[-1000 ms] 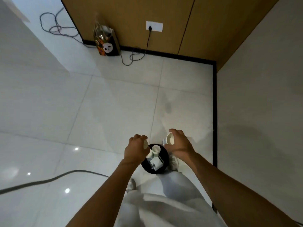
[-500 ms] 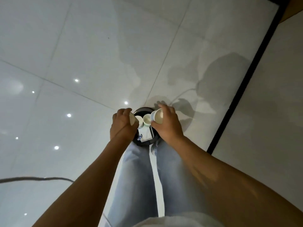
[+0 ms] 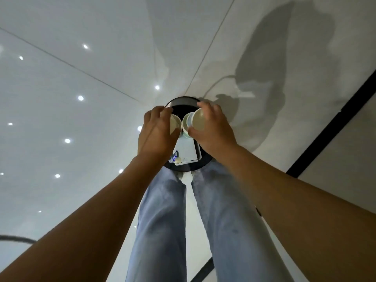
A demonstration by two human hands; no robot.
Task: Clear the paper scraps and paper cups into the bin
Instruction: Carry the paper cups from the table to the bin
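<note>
Glossy pale floor tiles [image 3: 71, 180] fill the view, dotted with reflected ceiling lights. Nearest the camera, two bare forearms are seen reaching down over legs in light blue jeans [image 3: 162, 220]. Just past the knees, a round black bin [image 3: 184, 101] stands on the floor between the feet. The left hand [image 3: 155, 135] is held over the bin's left side, its fingers [image 3: 157, 112] closed around a paper cup [image 3: 175, 124] whose pale interior is turned toward the right. The right hand [image 3: 211, 130] is held over the bin's right side, wrapped around a second paper cup [image 3: 198, 120] tipped on its side, mouth toward the left. A third cup [image 3: 185, 127] appears to sit between the two, though whether it rests inside the bin cannot be told. Below the cups, white paper scraps [image 3: 186, 150] are seen lying in the bin. Beyond the bin, the person's shadow [image 3: 264, 68] is cast across the tiles, and a dark strip [image 3: 329, 127] is seen running diagonally at the right.
</note>
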